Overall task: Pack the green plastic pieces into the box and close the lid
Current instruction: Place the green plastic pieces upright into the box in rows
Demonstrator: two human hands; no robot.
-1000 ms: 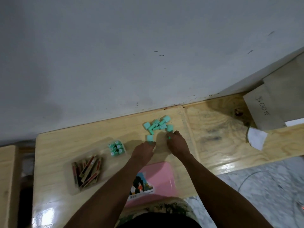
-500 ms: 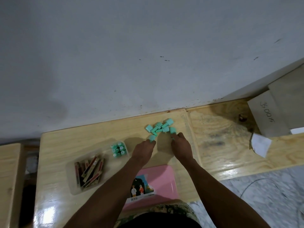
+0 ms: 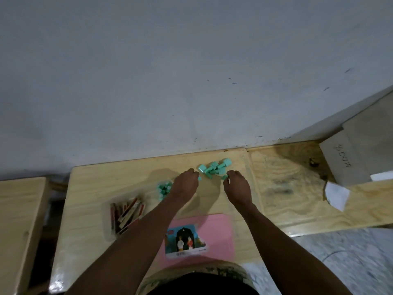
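Lower left of centre, the clear box (image 3: 109,233) sits open on the bench (image 3: 89,188). Brown-and-red sticks (image 3: 126,215) are heaped in its left part, and a cluster (image 3: 163,188) of green pieces stands in its upper right corner. Just right of that, the left hand (image 3: 185,186) is curled, its fingertips pinching a piece (image 3: 199,178) that peeks out green. On to centre frame, by the wall: the loose pile (image 3: 213,168) of green pieces lies on the bench between the two hands. The right hand (image 3: 237,188) has its fingers bent round a second piece (image 3: 224,177) at the pile's lower right edge. Below both hands, the pink lid (image 3: 219,231) lies flat at the bottom edge of the bench, off the box. Far right, there's a carton (image 3: 357,158) and a white paper (image 3: 337,196).
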